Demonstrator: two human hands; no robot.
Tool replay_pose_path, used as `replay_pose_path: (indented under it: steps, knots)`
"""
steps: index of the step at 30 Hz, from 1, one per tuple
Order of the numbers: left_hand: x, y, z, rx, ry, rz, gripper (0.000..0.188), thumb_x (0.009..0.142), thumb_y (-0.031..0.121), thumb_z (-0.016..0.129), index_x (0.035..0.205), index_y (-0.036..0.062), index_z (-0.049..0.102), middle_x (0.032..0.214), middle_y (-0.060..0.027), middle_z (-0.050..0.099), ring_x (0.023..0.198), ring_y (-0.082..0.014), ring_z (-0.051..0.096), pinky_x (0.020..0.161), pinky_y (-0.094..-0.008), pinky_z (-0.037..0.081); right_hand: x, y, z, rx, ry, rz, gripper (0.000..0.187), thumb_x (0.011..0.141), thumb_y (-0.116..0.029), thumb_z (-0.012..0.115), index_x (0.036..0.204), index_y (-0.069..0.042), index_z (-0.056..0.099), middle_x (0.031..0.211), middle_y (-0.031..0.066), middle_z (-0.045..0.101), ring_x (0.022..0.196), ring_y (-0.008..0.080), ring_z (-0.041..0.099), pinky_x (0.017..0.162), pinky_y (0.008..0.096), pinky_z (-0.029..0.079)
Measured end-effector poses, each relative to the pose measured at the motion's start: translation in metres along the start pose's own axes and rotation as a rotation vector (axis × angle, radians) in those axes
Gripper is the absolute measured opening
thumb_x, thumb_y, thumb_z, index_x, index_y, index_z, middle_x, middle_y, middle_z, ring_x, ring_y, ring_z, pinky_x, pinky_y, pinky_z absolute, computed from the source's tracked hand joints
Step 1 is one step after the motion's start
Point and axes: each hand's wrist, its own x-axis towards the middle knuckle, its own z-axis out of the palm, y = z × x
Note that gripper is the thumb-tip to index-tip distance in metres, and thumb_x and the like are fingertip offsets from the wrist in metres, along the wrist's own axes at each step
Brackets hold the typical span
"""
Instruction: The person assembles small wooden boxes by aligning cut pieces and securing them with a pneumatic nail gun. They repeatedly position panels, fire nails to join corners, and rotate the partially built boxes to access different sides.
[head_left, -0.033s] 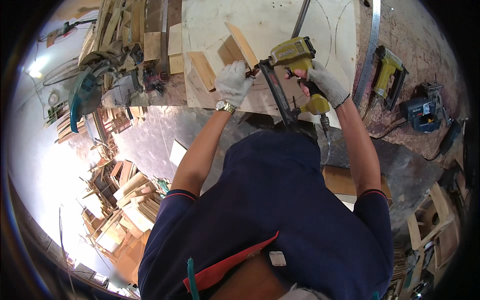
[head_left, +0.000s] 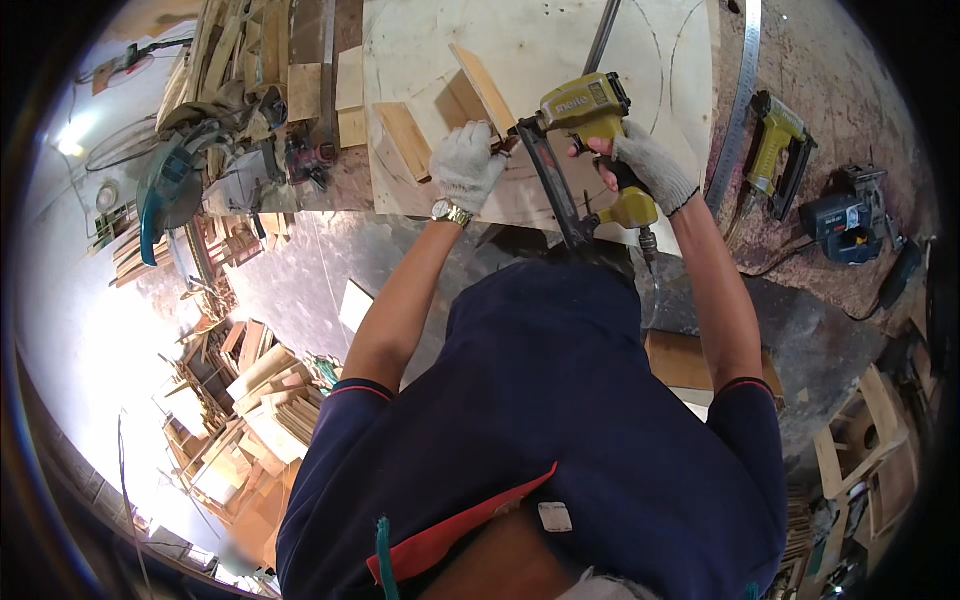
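My right hand (head_left: 652,168), in a pale knit glove with bare fingertips, is wrapped round the grip of a yellow-and-black nail gun (head_left: 578,103). The gun's long black magazine slants toward my body, and an air hose fitting hangs from its handle end. Beside the gun's nose, my gloved left hand (head_left: 466,168) is closed at the near end of a tilted wooden board (head_left: 482,88); its exact grip is partly hidden. To its left is a second short wooden board (head_left: 404,142). Both lie over a pale plywood sheet (head_left: 540,40) on the bench.
Right of the plywood lie a steel ruler (head_left: 738,95), another yellow nail gun (head_left: 775,148) and a blue jigsaw (head_left: 850,218). A teal circular-bladed saw (head_left: 170,190) and a drill (head_left: 308,160) stand at left. Wood offcuts (head_left: 265,400) pile up on the lower left floor.
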Motion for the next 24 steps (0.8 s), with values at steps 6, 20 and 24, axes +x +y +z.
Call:
replay_pose_path:
  steps: [6,20,24]
  knots:
    - [0.004,0.001,0.002,-0.013,0.015,-0.018,0.038,0.077,0.036,0.088,0.088,0.0092,0.064,0.083,-0.0078,0.067,0.078,-0.0288,0.068,0.066,-0.0423,0.052,0.001,-0.012,0.002,-0.022,-0.015,0.013,0.047,0.099,-0.022,0.075,0.132,0.008,0.057,0.108,0.0147,0.076,0.053,0.0099,0.059,0.049,0.0258,0.053]
    - [0.009,0.001,-0.001,-0.031,0.007,-0.002,0.037,0.077,0.036,0.087,0.089,0.0090,0.065,0.082,-0.0071,0.066,0.077,-0.0279,0.066,0.066,-0.0414,0.051,0.002,-0.017,-0.001,-0.023,-0.022,0.012,0.050,0.099,-0.024,0.076,0.132,0.007,0.056,0.109,0.0151,0.075,0.052,0.0086,0.058,0.048,0.0242,0.053]
    - [0.007,-0.002,0.001,-0.041,0.033,0.019,0.038,0.078,0.038,0.086,0.089,0.0093,0.064,0.082,-0.0067,0.066,0.078,-0.0275,0.066,0.066,-0.0412,0.051,0.003,-0.018,0.000,-0.031,-0.030,0.014,0.050,0.098,-0.024,0.076,0.132,0.007,0.056,0.109,0.0151,0.075,0.052,0.0085,0.058,0.048,0.0240,0.053]
